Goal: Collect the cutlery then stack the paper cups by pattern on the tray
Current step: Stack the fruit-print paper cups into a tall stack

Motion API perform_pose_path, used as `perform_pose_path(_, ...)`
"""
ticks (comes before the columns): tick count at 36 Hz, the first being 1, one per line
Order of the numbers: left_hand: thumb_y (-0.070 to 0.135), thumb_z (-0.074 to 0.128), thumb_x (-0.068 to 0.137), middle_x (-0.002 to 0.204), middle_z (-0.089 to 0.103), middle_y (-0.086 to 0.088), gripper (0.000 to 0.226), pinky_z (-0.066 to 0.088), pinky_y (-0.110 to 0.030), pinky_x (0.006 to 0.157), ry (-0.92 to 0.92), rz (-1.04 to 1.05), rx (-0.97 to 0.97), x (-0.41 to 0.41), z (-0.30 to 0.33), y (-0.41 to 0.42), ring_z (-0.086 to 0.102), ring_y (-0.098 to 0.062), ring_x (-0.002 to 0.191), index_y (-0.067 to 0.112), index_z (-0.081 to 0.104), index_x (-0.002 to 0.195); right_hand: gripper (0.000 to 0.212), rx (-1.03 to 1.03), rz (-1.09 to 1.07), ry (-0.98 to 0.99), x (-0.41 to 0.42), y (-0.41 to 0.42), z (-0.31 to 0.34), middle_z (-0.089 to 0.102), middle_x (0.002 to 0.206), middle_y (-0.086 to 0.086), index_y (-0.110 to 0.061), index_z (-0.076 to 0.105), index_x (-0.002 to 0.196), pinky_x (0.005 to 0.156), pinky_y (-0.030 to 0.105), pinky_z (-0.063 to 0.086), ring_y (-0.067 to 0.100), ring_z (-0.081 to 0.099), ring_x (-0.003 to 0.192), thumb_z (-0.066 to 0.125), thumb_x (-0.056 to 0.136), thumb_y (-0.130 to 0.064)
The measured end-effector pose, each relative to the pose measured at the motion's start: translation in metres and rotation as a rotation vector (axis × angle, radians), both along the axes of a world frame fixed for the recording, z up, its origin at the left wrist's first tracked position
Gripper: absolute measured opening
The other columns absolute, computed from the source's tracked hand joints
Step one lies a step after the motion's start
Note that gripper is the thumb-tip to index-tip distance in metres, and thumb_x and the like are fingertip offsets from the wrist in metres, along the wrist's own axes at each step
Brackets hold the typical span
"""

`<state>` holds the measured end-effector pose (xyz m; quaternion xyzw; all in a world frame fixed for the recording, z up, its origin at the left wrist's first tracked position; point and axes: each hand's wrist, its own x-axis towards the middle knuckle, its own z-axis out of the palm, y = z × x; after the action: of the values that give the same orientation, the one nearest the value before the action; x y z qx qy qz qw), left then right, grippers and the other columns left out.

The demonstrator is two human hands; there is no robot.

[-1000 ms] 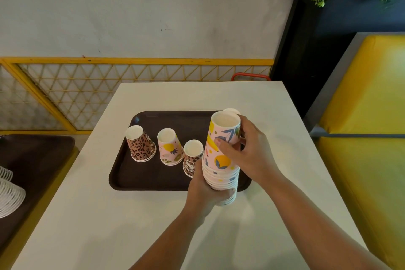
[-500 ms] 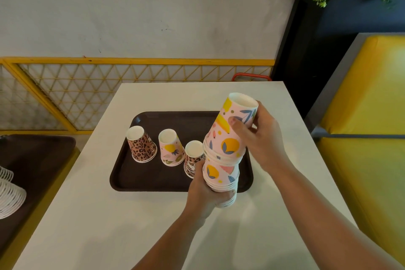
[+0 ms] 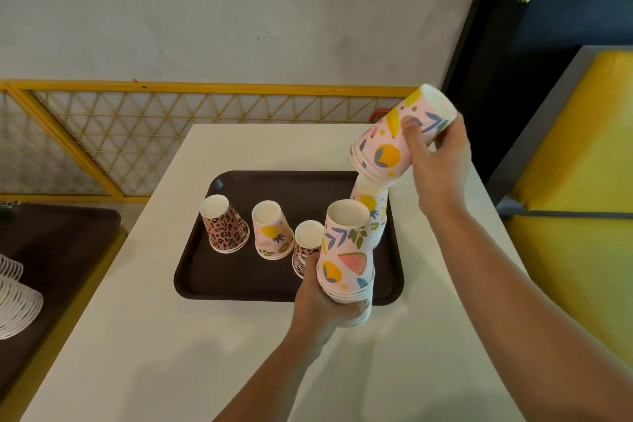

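While the left hand (image 3: 322,305) grips the pink fruit-print paper cup stack (image 3: 346,257) and the right hand (image 3: 440,161) holds lifted cups (image 3: 394,140), they look light and crushable, best held softly round the sides.

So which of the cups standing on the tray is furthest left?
The leopard-print cup, upside down at the tray's left end; the fruit-print ones stand further right.

Bright, soft light — perhaps from the right; faint shadows on the table (image 3: 239,353), edges bowed, slightly soft focus.
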<state>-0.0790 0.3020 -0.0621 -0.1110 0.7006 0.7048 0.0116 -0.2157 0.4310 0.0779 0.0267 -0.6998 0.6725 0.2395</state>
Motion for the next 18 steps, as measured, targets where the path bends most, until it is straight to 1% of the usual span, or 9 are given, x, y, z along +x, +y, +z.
perform_pose_path(3,0.027,0.086,0.042,0.112,0.068,0.01,0.089,0.051,-0.047,0.097,-0.003,-0.001,0.003,-0.001,0.001,-0.001,0.063,-0.014,0.108,0.035,0.046,0.121,0.042,0.147,-0.015,0.011,-0.006,-0.003,-0.02,0.059,0.108,-0.006,-0.014,0.051,0.121,0.074,0.013,0.051,0.005,0.059,0.096,0.068,0.082,-0.021)
perform_pose_path(6,0.025,0.085,0.043,0.114,0.068,0.008,0.091,0.05,-0.047,0.097,-0.004,-0.003,0.002,-0.002,0.001,-0.002,0.063,-0.014,0.108,0.034,0.045,0.124,0.051,0.253,-0.011,-0.009,-0.007,-0.006,-0.038,0.058,0.113,-0.003,-0.013,0.049,0.125,0.075,0.01,0.049,0.007,0.056,0.1,0.07,0.08,-0.021)
perform_pose_path(7,0.024,0.085,0.044,0.114,0.068,0.008,0.092,0.05,-0.047,0.098,-0.002,-0.007,-0.001,-0.002,0.001,-0.001,0.063,-0.014,0.109,0.034,0.044,0.125,0.052,0.275,-0.01,-0.03,-0.008,-0.006,-0.045,0.059,0.115,-0.001,-0.013,0.049,0.125,0.077,0.015,0.05,0.009,0.057,0.102,0.071,0.078,-0.021)
perform_pose_path(10,0.023,0.084,0.045,0.116,0.067,0.006,0.096,0.05,-0.046,0.098,0.008,-0.017,0.005,-0.002,0.004,-0.001,0.063,-0.014,0.11,0.033,0.042,0.13,0.055,0.35,0.041,-0.119,-0.007,-0.005,-0.061,0.061,0.116,0.002,-0.013,0.05,0.124,0.085,0.034,0.053,0.014,0.058,0.104,0.074,0.075,-0.025)
perform_pose_path(11,0.024,0.084,0.045,0.115,0.067,0.007,0.097,0.05,-0.043,0.098,0.008,-0.015,0.015,-0.001,0.005,0.0,0.063,-0.013,0.11,0.031,0.041,0.131,0.057,0.386,0.06,-0.145,-0.006,-0.004,-0.066,0.06,0.118,0.002,-0.014,0.05,0.125,0.086,0.034,0.052,0.014,0.057,0.105,0.075,0.074,-0.026)
perform_pose_path(13,0.025,0.084,0.043,0.114,0.067,0.011,0.098,0.052,-0.035,0.095,0.01,-0.012,0.027,-0.001,0.007,0.0,0.063,-0.01,0.108,0.029,0.042,0.131,0.064,0.453,0.075,-0.176,0.0,-0.003,-0.07,0.054,0.126,0.001,-0.016,0.046,0.129,0.088,0.023,0.043,0.012,0.051,0.113,0.075,0.074,-0.031)
perform_pose_path(15,0.025,0.084,0.044,0.114,0.067,0.013,0.094,0.052,-0.029,0.092,0.017,-0.026,0.017,-0.001,0.009,-0.001,0.063,-0.009,0.108,0.031,0.043,0.128,0.068,0.466,0.048,-0.159,0.011,-0.002,-0.069,0.047,0.133,0.0,-0.017,0.042,0.134,0.089,0.014,0.032,0.007,0.044,0.117,0.072,0.076,-0.036)
perform_pose_path(16,0.025,0.085,0.045,0.115,0.067,0.012,0.093,0.052,-0.028,0.092,0.019,-0.031,0.01,-0.001,0.009,-0.001,0.063,-0.009,0.109,0.033,0.043,0.127,0.066,0.444,0.042,-0.126,0.019,-0.001,-0.067,0.047,0.133,-0.001,-0.017,0.041,0.134,0.088,0.01,0.031,0.005,0.043,0.116,0.071,0.078,-0.037)
perform_pose_path(18,0.027,0.085,0.045,0.116,0.066,0.011,0.092,0.051,-0.031,0.095,0.025,-0.022,-0.01,-0.002,0.009,-0.001,0.062,-0.008,0.11,0.033,0.043,0.127,0.06,0.383,0.085,-0.045,0.036,-0.001,-0.063,0.05,0.126,-0.002,-0.015,0.045,0.13,0.084,0.004,0.034,0.002,0.048,0.11,0.064,0.08,-0.042)
